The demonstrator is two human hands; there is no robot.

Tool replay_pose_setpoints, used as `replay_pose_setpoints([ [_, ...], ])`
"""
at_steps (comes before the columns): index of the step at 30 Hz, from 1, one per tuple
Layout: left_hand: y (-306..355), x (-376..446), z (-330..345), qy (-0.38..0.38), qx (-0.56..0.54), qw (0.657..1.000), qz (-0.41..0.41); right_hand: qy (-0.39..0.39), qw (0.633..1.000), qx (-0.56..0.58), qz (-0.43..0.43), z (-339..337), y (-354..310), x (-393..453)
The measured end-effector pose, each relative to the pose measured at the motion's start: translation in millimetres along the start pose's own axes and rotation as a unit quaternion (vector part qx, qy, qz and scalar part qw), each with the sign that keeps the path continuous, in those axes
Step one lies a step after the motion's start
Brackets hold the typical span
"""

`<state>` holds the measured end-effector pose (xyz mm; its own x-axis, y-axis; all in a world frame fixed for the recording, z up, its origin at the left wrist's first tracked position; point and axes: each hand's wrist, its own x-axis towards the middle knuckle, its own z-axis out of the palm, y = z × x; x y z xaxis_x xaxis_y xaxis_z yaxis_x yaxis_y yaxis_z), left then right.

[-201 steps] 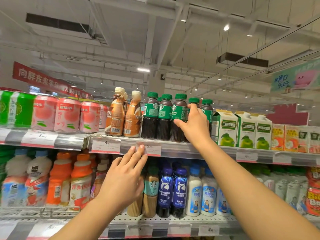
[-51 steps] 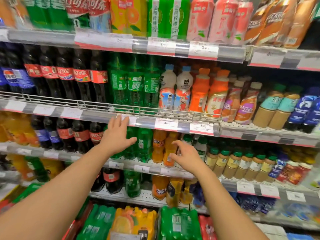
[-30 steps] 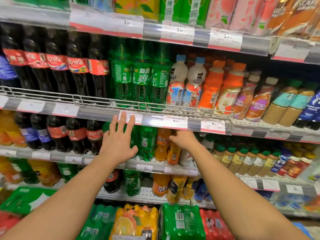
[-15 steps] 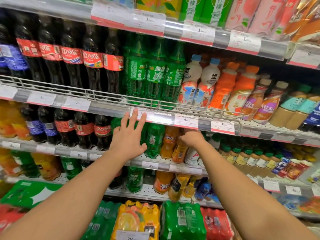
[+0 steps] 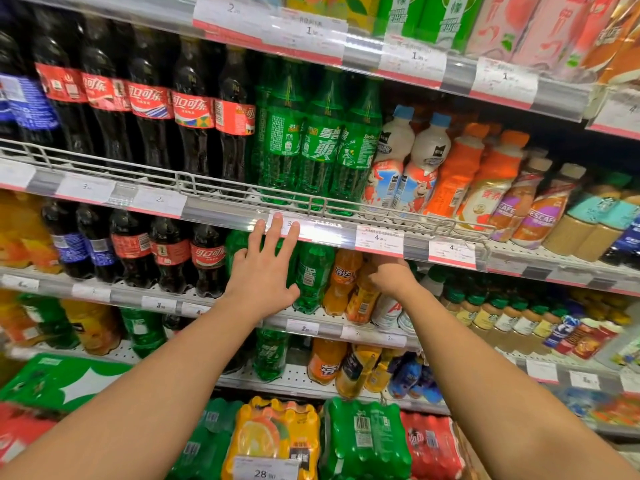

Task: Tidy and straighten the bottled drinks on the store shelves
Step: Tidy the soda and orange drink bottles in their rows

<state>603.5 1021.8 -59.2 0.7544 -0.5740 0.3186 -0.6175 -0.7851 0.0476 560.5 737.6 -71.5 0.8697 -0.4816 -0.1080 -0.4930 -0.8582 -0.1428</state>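
Small orange soda bottles stand on the third shelf under a price strip (image 5: 379,239). One orange soda bottle (image 5: 360,299) leans to the right beside an upright one (image 5: 341,282). My right hand (image 5: 393,278) is curled over the leaning bottle's top, with the fingers partly hidden under the shelf edge. My left hand (image 5: 263,282) is spread flat in front of the green soda bottles (image 5: 311,278). Its fingertips touch the price strip above them.
Small cola bottles (image 5: 207,258) stand left of my left hand. A white bottle (image 5: 386,310) and a row of small coffee bottles (image 5: 485,306) stand to the right. Tall cola and green bottles fill the wire-railed shelf (image 5: 221,183) above. Shrink-wrapped packs (image 5: 277,438) lie at the bottom.
I have looked down from the top shelf to the soda shelves. My right hand reached under the shelf edge onto the orange bottles, and my left hand rose to the price strip.
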Motion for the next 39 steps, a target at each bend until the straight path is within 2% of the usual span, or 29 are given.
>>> replay_pose_setpoints([
  [4,-0.2,0.2,1.3,0.005,0.002,1.000,0.000,-0.012,1.000,-0.002,0.006,-2.5,-2.8,-3.0],
  [8,0.6,0.8,1.9,0.004,0.004,1.000,-0.002,0.013,0.999,0.044,0.024,-4.7,-16.6,-3.0],
  [13,0.6,1.3,0.3,0.002,0.011,1.000,0.000,0.000,0.994,0.105,0.025,-0.3,-35.8,-0.1],
  [18,0.2,0.5,1.8,0.001,0.011,1.000,-0.002,0.107,0.971,0.212,0.005,14.9,-36.2,-10.2],
  [21,0.1,1.8,3.1,0.001,0.009,1.000,-0.003,0.158,0.967,0.196,-0.031,25.7,-31.0,-37.2],
  [25,-1.6,2.3,2.8,0.001,0.006,1.000,-0.002,0.209,0.933,0.266,-0.123,49.8,-18.0,-89.9],
  [29,-0.9,0.8,-1.4,-0.008,0.012,1.000,-0.001,0.266,0.898,0.326,-0.127,58.5,-13.0,-133.3],
  [35,1.8,-4.1,-24.5,-0.061,-0.009,0.998,0.015,0.236,0.858,0.432,-0.145,30.3,-13.9,-183.2],
  [39,19.5,-48.9,-40.0,-0.099,-0.170,0.978,0.070,0.193,0.841,0.479,-0.165,19.9,-17.2,-212.8],
])
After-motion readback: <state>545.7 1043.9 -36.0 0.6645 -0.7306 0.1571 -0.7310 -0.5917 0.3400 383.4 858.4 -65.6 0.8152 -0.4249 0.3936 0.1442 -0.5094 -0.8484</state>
